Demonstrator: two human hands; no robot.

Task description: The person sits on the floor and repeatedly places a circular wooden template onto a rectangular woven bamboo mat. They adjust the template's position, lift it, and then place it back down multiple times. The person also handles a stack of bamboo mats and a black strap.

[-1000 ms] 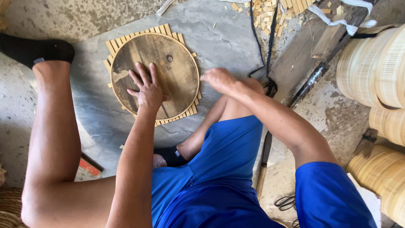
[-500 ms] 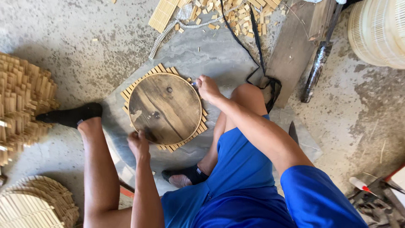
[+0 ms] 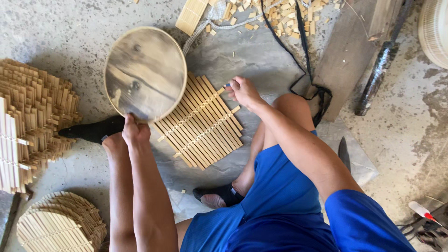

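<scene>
On the concrete floor (image 3: 56, 28) lies the square bamboo slat mat (image 3: 200, 123). The left hand (image 3: 135, 132) clenches the round wooden disc (image 3: 145, 72) by its lower rim, tilted up off the mat. The right hand (image 3: 243, 91) pinches a small pen-like marker (image 3: 227, 86) at the mat's edge; what it is cannot be told surely. The template looks to be coming away, so cutting the mat round probably needs a blade.

The round wooden disc (image 3: 145, 72) is grey-brown with dark streaks, the slatted bamboo mat (image 3: 200, 123) pale tan.

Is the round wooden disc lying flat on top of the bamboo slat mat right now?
No, the left hand holds the round wooden disc tilted up off the bamboo slat mat.
</scene>
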